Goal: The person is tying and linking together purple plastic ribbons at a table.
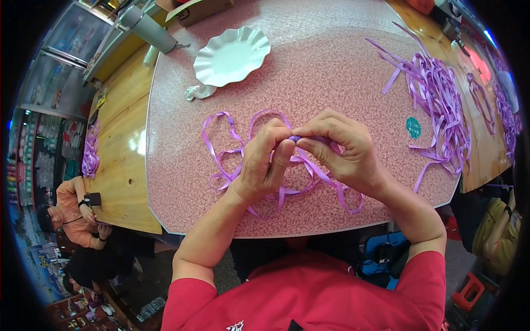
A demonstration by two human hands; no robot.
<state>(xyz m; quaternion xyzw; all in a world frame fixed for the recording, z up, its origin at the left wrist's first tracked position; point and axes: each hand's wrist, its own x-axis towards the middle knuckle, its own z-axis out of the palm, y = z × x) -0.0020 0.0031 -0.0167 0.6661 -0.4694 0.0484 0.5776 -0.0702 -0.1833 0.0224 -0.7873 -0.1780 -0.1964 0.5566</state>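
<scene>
My left hand (264, 157) and my right hand (345, 151) meet above the middle of the table, thumbs and forefingers pinched together. Between the fingertips is a small bunched part, darker purple, of a purple ribbon (317, 172); whether it is a knot I cannot tell. From there the ribbon's loops spread over the pink speckled mat (193, 212), around and below both hands. My fingers hide part of the ribbon. To the right lies a large tangled heap of similar purple ribbons (436, 99).
A pale scalloped plate (232, 57) stands beyond my hands, beside a crumpled white wad (200, 92). A grey tumbler (148, 30) is at the far left. A round green sticker (413, 127) lies near the heap. Another person (77, 212) sits at the left, with more purple ribbon (91, 149) nearby.
</scene>
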